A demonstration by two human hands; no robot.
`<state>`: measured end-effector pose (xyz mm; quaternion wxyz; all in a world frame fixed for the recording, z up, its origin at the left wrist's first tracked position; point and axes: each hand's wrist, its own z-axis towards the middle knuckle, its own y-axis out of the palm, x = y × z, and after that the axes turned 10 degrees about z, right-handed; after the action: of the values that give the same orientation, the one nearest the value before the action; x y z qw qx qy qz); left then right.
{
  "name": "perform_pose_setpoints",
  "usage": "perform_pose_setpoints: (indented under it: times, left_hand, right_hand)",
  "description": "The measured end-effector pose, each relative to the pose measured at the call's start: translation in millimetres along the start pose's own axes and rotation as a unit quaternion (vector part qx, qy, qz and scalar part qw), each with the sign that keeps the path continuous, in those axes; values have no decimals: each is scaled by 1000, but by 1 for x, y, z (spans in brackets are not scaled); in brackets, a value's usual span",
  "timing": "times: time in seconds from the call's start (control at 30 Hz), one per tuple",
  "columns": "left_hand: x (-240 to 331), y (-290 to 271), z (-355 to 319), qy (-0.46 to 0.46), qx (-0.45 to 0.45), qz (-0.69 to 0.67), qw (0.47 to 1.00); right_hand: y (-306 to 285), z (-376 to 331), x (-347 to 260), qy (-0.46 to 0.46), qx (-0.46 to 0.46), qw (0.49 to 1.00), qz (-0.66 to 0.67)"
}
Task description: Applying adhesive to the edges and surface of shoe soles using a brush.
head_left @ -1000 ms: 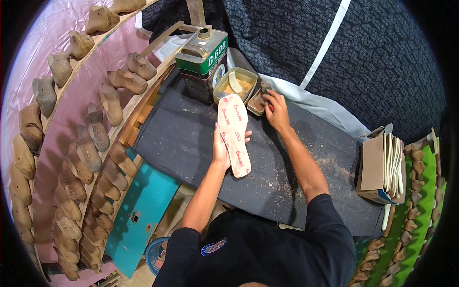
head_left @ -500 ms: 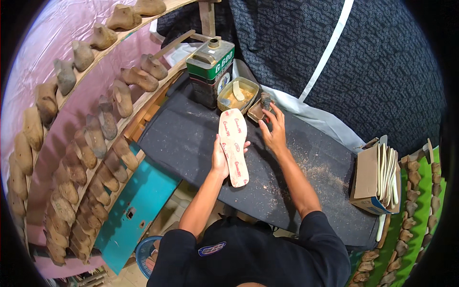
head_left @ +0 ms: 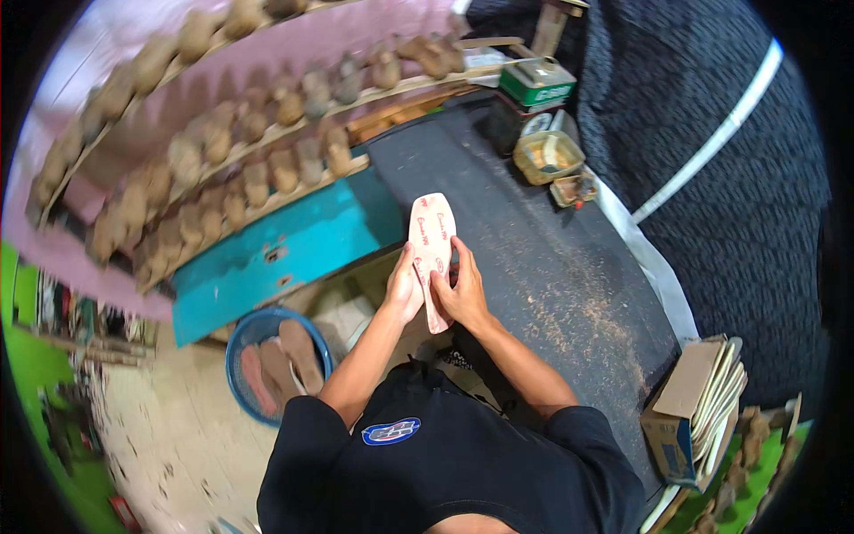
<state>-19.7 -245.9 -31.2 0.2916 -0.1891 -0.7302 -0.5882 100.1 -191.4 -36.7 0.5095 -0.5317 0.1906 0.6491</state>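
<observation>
One pink shoe insole, printed with small red marks, is held up lengthwise in front of the person, its toe end pointing away over the near left edge of the dark workbench. The left hand is closed on the insole's left edge near the heel end, and the right hand grips the right edge opposite it, fingers laid over the face of the insole; both hands clasp the same piece.

Far along the bench stand one green metal can, one open rectangular tin holding yellowish glue, and one smaller tray just beside it. At the bench's near right corner sits one cardboard box with a stack of flat pale insoles standing in it; their number cannot be counted.

On the floor to the left, one blue basin holds at least two brownish soles. Behind it stands a teal panel, and above that a pink rack carries three rows of wooden shoe lasts, too blurred to count.
</observation>
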Motion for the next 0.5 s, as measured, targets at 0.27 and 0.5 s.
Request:
perform_pose_setpoints:
  times: [0.27, 0.5]
  left_hand:
    - [-39, -79, -125, 88, 179, 95, 975]
    - [-41, -121, -227, 32, 290, 201, 935]
  right_hand:
    - [63, -90, 3, 108, -164, 978, 75]
    - [114, -139, -5, 138, -327, 935, 28]
